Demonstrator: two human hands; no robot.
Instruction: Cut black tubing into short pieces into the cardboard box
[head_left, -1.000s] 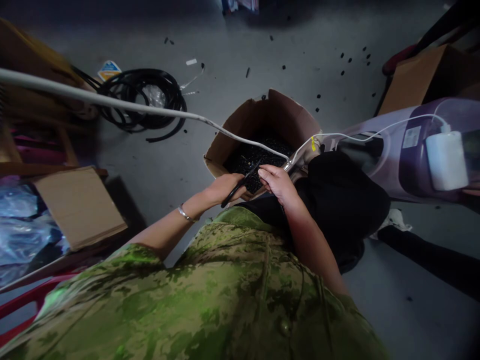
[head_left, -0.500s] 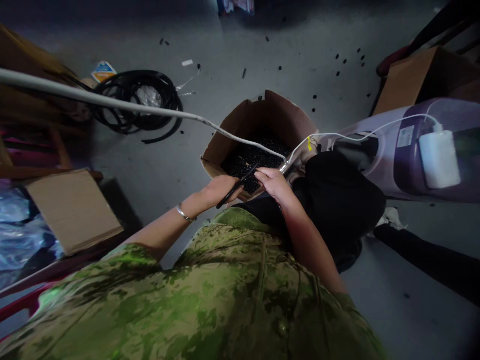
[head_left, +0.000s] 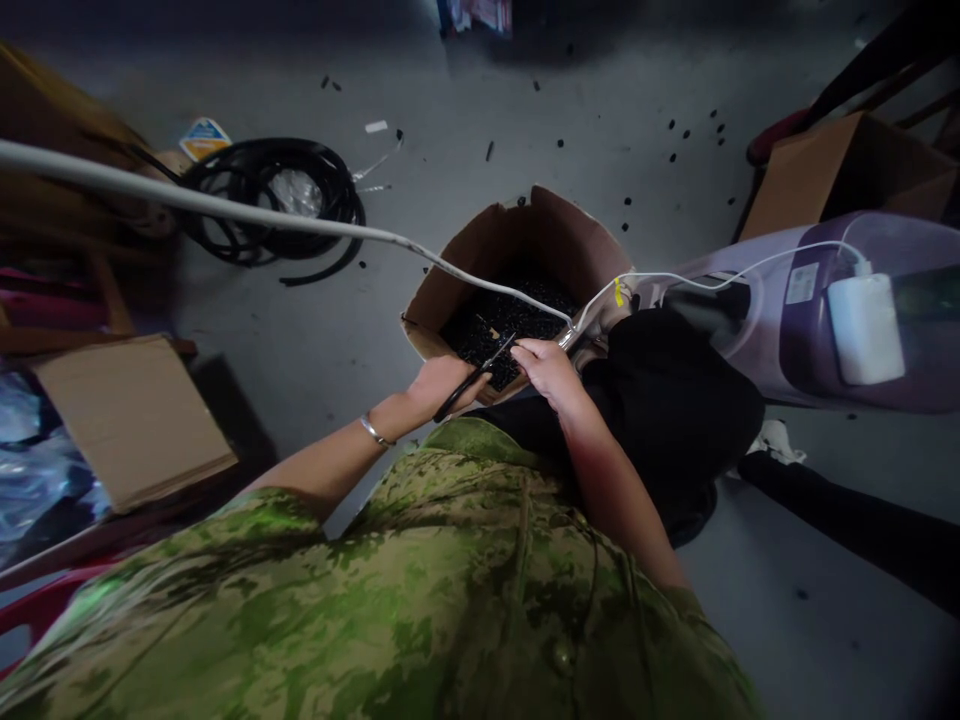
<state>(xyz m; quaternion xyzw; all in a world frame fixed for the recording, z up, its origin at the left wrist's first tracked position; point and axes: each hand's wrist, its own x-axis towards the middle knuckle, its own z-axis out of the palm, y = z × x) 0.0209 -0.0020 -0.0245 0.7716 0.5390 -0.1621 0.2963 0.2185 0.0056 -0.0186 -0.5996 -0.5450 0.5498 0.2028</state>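
Black handles show on the scissors (head_left: 466, 386) in the left hand (head_left: 442, 385), their blade dark grey. Below that grip I see a plain brown box (head_left: 574, 235) and black, glinting bits (head_left: 461, 325). A cable (head_left: 300, 220) in white runs above it; just past the right hand (head_left: 546, 365) shows a yellow tag (head_left: 618, 292). Farther that way, the machine (head_left: 802, 335) is pale lilac banded with deep purple, its adapter (head_left: 864, 330) white. Out past the left hand sit a black coil (head_left: 341, 170) and a card (head_left: 202, 138) of blue, white and orange. Behind that grip the bracelet (head_left: 375, 430) is silver, the shirt (head_left: 420, 580) mottled camouflage green and brown.
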